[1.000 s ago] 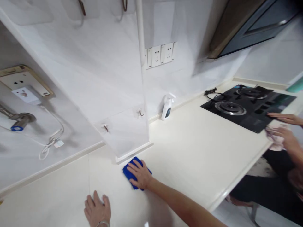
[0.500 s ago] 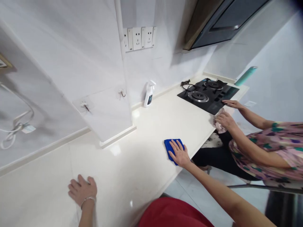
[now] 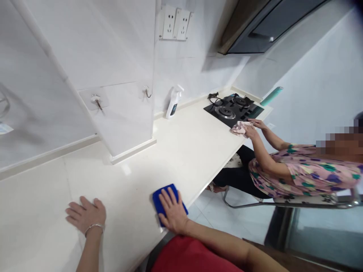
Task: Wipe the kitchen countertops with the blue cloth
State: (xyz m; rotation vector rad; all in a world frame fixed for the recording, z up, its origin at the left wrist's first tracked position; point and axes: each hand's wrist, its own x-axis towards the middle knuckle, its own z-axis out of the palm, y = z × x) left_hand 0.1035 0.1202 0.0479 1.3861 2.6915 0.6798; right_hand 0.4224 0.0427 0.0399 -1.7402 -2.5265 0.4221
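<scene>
My right hand point(image 3: 174, 217) lies flat on a folded blue cloth point(image 3: 159, 204), fingers spread, pressing it against the white countertop point(image 3: 181, 151) close to the front edge. My palm and fingers cover part of the cloth. To the left, my left hand point(image 3: 86, 215) rests palm down on the same counter, with spread fingers and nothing in it. A bangle point(image 3: 95, 227) circles that wrist. Further back, a white spray bottle point(image 3: 173, 102) stands upright against the wall.
At the right, a seated person point(image 3: 283, 170) has both hands by a pale pink cloth point(image 3: 241, 127) at the edge of a black gas hob point(image 3: 235, 109). A green roll point(image 3: 271, 96) leans behind it. Wall hooks point(image 3: 98, 101) and sockets point(image 3: 176, 24) are above the counter; a dark cabinet point(image 3: 263, 34) hangs higher.
My right hand has slid the blue cloth toward me and leftward along the counter. My left hand stays flat on it. The co-worker's pink cloth now lies more spread beside the hob; the view has shifted.
</scene>
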